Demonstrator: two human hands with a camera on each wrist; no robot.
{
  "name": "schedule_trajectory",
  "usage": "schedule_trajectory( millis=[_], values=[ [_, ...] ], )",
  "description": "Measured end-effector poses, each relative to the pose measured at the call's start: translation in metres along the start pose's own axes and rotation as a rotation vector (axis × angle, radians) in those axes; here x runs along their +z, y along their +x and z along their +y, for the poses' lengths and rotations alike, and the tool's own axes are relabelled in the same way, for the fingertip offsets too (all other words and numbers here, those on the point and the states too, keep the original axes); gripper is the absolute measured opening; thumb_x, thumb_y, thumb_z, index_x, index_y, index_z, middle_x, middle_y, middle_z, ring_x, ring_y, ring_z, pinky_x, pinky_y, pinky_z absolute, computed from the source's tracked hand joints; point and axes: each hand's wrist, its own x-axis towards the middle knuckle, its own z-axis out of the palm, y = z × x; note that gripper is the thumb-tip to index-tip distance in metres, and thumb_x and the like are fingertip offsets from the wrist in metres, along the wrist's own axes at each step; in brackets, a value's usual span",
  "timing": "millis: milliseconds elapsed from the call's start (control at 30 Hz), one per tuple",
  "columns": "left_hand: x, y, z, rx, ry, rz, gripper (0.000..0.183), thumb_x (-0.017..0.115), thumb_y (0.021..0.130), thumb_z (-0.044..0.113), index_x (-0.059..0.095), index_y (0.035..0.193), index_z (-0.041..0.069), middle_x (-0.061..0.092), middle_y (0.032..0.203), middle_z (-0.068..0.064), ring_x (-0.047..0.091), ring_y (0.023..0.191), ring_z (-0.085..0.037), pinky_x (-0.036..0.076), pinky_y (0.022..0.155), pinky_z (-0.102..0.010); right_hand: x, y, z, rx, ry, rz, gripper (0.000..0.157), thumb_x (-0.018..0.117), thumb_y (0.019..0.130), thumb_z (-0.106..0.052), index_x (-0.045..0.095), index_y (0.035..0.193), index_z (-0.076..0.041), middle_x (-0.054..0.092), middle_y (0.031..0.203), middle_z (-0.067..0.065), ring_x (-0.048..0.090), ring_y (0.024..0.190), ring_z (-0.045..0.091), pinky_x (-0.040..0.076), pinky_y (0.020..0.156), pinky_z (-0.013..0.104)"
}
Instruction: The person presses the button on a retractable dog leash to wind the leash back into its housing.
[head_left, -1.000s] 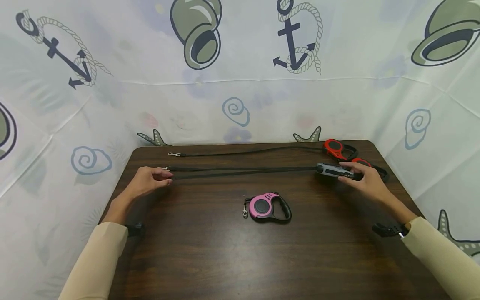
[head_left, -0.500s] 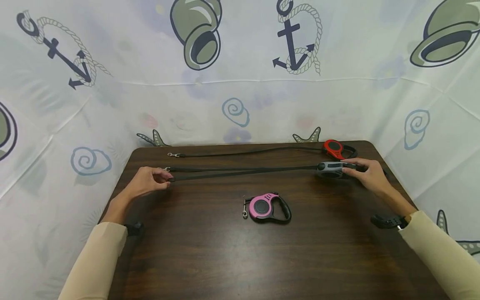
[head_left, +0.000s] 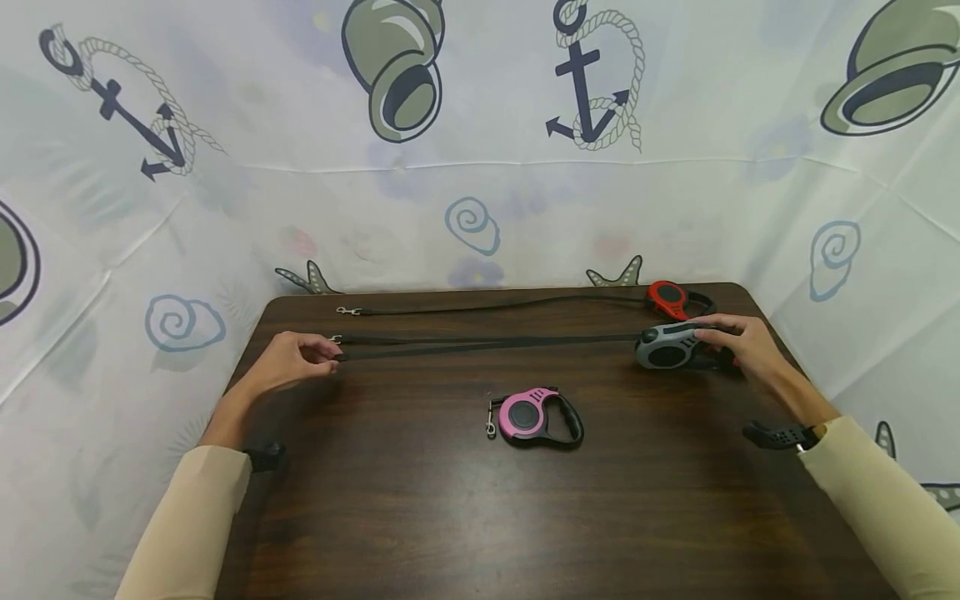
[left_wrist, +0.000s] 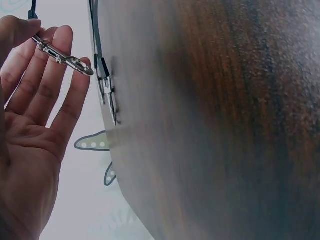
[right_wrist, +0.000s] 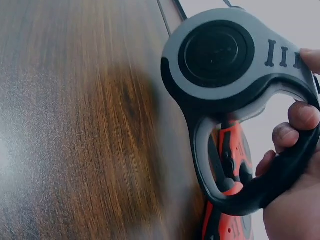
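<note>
At the far left of the head view my left hand (head_left: 288, 364) pinches the end of a black leash strap (head_left: 420, 352) between thumb and fingers. Its metal snap clip (left_wrist: 65, 58) lies across the spread fingers in the left wrist view. The strap stretches across to a grey and black retractable leash (head_left: 667, 348), whose looped handle my right hand (head_left: 750, 346) grips. Close up in the right wrist view, fingers curl through the loop, and the round face of the grey retractable leash (right_wrist: 217, 50) is turned to the camera.
A red retractable leash (head_left: 666, 297) lies at the back right, its strap drawn out leftward. Another red one (right_wrist: 239, 150) sits beneath the grey one, mostly hidden in the head view. A pink retractable leash (head_left: 523, 413) with its strap wound in lies mid-table. Patterned cloth (head_left: 480, 125) surrounds the table.
The right hand has rolled the grey retractable leash so its round face turns toward the head camera. The left hand keeps its pinch, shifting slightly left.
</note>
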Motion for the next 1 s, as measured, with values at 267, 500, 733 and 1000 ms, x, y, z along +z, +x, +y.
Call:
schedule_trajectory(
  millis=[267,500,733,1000],
  values=[
    [-0.0012,-0.0019,0.0046,-0.024,-0.055,0.033,0.015,0.080,0.089,0.001,0.079,0.104,0.000,0.080,0.092,-0.009,0.073,0.077,-0.006,0.056,0.069,-0.016,-0.0009,0.0031,0.0061,0.002,0.339,-0.081,0.027,0.059,0.109,-0.012,0.076,0.122,0.003,0.075,0.098,-0.012,0.055,0.094,0.010,0.038,0.083,0.025],
    [-0.0015,-0.0037,0.0056,-0.041,-0.069,0.052,0.016,0.082,0.089,0.002,0.079,0.105,-0.001,0.079,0.095,-0.016,0.073,0.078,-0.005,0.057,0.071,-0.015,0.0004,0.0002,0.0029,0.002,0.486,-0.121,0.025,0.056,0.109,-0.009,0.080,0.114,0.000,0.066,0.082,-0.003,0.050,0.075,0.020,0.040,0.077,0.031],
    [-0.0013,-0.0049,0.0065,-0.055,-0.071,0.072,0.019,0.082,0.089,0.000,0.078,0.107,-0.004,0.079,0.097,-0.020,0.073,0.077,-0.004,0.056,0.069,-0.014,-0.0002,-0.0003,0.0028,0.035,0.527,-0.151,0.026,0.055,0.110,-0.009,0.078,0.117,0.003,0.070,0.090,-0.004,0.052,0.084,0.017,0.036,0.086,0.032],
    [0.0014,-0.0081,0.0043,-0.057,-0.015,0.095,0.018,0.078,0.088,-0.008,0.075,0.106,-0.010,0.077,0.095,-0.025,0.070,0.076,-0.002,0.054,0.069,-0.012,0.0029,-0.0022,0.0018,0.038,0.542,-0.142,0.025,0.057,0.109,-0.006,0.081,0.114,0.002,0.078,0.100,-0.007,0.053,0.085,0.014,0.034,0.084,0.028]
  ],
)
